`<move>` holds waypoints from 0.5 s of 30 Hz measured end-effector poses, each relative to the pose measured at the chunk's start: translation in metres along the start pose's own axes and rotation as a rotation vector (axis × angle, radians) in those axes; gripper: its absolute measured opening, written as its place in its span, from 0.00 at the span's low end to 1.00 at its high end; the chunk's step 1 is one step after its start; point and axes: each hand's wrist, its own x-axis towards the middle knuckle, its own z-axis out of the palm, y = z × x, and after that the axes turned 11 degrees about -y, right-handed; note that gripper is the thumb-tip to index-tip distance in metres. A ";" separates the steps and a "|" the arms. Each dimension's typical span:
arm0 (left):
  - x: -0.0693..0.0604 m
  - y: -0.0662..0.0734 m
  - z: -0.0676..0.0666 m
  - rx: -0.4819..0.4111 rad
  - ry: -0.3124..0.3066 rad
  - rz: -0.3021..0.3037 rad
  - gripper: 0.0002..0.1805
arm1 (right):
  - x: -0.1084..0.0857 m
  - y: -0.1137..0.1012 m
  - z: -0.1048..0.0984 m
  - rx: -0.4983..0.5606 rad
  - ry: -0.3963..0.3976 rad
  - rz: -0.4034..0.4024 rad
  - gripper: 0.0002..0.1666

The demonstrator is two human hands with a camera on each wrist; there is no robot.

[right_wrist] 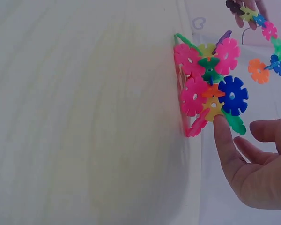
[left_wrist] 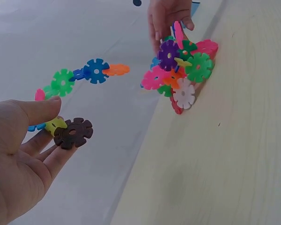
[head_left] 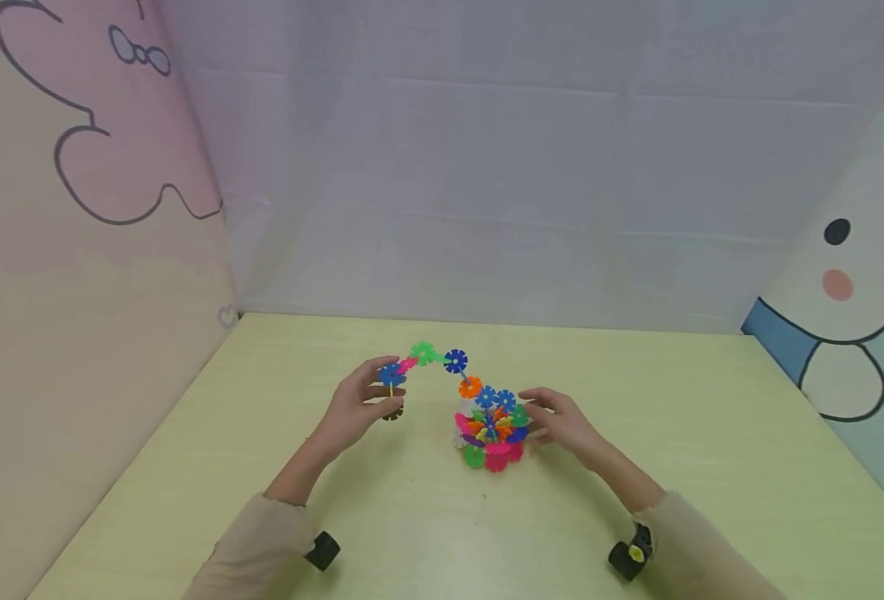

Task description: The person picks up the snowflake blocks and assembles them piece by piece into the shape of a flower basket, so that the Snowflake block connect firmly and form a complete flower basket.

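Note:
Notched plastic snowflake discs make up a colourful round cluster (head_left: 496,448) on the table. A chain of linked discs (head_left: 455,361) arches up from the cluster toward the left. My left hand (head_left: 347,412) holds the chain's raised far end between thumb and fingers. A dark brown disc (left_wrist: 73,133) and a yellow disc (left_wrist: 55,125) rest by those fingers in the left wrist view. On the cluster's right side is my right hand (head_left: 567,427), fingers loosely bent. One fingertip meets the cluster near a yellow disc (right_wrist: 213,108) in the right wrist view; the thumb stands apart.
The pale wooden table (head_left: 674,417) extends around the cluster. A grey-white cloth wall (head_left: 486,183) rises behind it, with printed panels (head_left: 112,275) at the left and right sides. Black wrist devices (head_left: 323,551) sit under both cuffs.

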 end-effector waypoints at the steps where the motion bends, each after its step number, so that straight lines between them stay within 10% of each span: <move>1: -0.001 0.000 0.000 -0.002 0.000 0.002 0.29 | -0.002 -0.001 0.001 -0.012 0.005 0.000 0.21; 8: 0.001 -0.002 0.006 -0.046 -0.009 0.031 0.28 | -0.011 -0.005 0.006 -0.094 0.008 -0.019 0.22; 15: 0.010 0.002 0.020 -0.050 -0.055 0.051 0.29 | -0.012 -0.017 0.006 -0.243 0.201 -0.141 0.18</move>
